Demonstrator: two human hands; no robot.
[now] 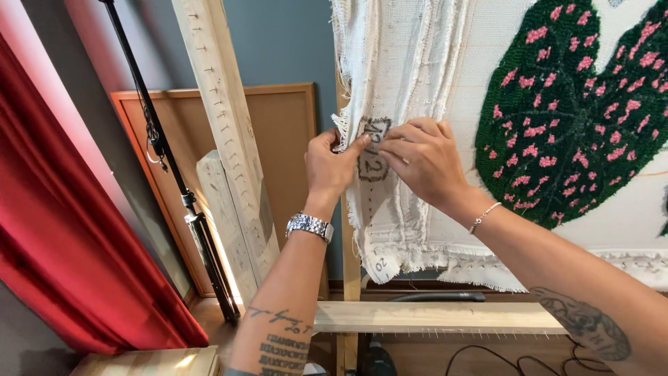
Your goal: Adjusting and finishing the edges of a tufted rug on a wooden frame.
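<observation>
Both hands work at the left edge of a cream backing cloth [403,76] stretched on an upright wooden tufting frame [349,271].

Left hand [328,167]: raised from below, fingers curled, thumb extended right. The grip is closed in a pinch on the frayed left edge of the cloth, at a patch with dark hand-drawn marks. A silver wristwatch [309,225] sits on the wrist; the forearm carries dark tattoos.

Right hand [424,159]: enters from the lower right, fingers bent and pressed together. The grip is nearly closed, fingertips pinching the same marked patch just right of the left thumb. The two hands touch or almost touch at the fingertips. A thin bead bracelet [484,216] circles the wrist.

The cloth hangs in folded layers with ragged fringes along its left and lower edges. To the right, on the same cloth, is a tufted dark green leaf with pink spots [563,111].

A horizontal wooden rail [431,317] of the frame runs below the hands. To the left, a notched wooden beam [223,118] leans against the wall in front of a cork board [285,139]. A black stand pole [163,153] slants further left, beside a red curtain [62,237].
</observation>
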